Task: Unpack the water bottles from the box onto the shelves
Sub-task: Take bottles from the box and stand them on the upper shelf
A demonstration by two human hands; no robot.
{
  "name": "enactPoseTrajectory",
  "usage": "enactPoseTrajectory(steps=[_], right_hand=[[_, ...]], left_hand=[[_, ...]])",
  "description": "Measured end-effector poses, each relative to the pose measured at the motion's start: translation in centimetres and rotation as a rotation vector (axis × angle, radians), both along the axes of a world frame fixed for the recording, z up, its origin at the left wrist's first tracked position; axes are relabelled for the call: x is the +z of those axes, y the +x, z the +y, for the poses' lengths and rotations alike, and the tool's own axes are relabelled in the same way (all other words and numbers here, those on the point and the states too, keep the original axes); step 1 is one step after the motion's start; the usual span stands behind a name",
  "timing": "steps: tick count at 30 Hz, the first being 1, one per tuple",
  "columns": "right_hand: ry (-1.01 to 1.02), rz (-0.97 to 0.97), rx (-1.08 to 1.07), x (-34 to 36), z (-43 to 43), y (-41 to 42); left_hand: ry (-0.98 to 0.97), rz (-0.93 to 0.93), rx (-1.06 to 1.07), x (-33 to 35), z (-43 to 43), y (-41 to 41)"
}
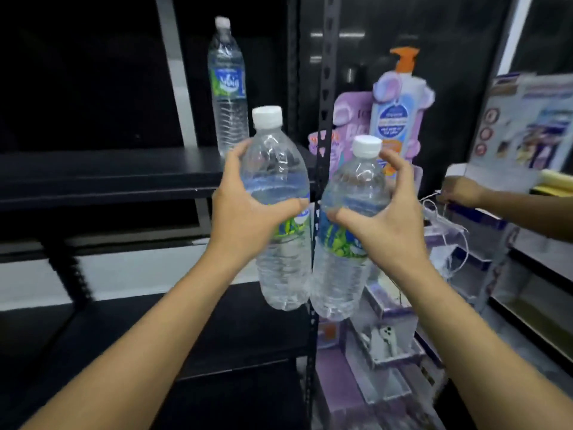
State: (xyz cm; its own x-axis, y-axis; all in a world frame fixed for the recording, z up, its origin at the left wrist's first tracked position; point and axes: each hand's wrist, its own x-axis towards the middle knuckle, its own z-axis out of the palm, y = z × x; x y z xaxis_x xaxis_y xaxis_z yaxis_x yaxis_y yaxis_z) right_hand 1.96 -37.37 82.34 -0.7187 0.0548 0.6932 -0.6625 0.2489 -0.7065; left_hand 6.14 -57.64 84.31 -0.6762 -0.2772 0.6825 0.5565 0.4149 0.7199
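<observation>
My left hand (248, 209) grips a clear water bottle (279, 169) with a white cap and a blue-green label, held upright in front of the black shelves. My right hand (384, 218) grips a second, like bottle (350, 271) right beside it; the two bottles nearly touch low down. A third water bottle (228, 88) stands upright on the upper black shelf (102, 172), near its right end, just behind my left hand. The box is out of view.
A black perforated upright post (325, 88) divides the shelves from a purple display (372, 352) with a pump bottle (400, 110). Another person's hand (462, 190) reaches in from the right. A lower black shelf (217, 330) lies below my arms.
</observation>
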Motion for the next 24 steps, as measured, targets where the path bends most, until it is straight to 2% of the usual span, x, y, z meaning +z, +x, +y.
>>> enactPoseTrajectory(steps=[4,8,15,24], right_hand=[[-0.099,0.117,0.001,5.1,-2.4,0.4],[-0.177,0.167,0.056,9.1,-6.1,-0.3],[-0.108,0.279,0.094,13.8,-14.2,-2.5],[-0.246,0.266,0.018,19.8,-24.5,-6.4]], left_hand=[[0.055,0.111,0.091,5.6,-2.5,0.7],[0.008,0.151,0.167,10.4,-6.2,0.5],[-0.046,0.227,0.298,16.5,-15.8,-2.1],[-0.063,0.221,0.381,20.7,-30.4,-6.8]])
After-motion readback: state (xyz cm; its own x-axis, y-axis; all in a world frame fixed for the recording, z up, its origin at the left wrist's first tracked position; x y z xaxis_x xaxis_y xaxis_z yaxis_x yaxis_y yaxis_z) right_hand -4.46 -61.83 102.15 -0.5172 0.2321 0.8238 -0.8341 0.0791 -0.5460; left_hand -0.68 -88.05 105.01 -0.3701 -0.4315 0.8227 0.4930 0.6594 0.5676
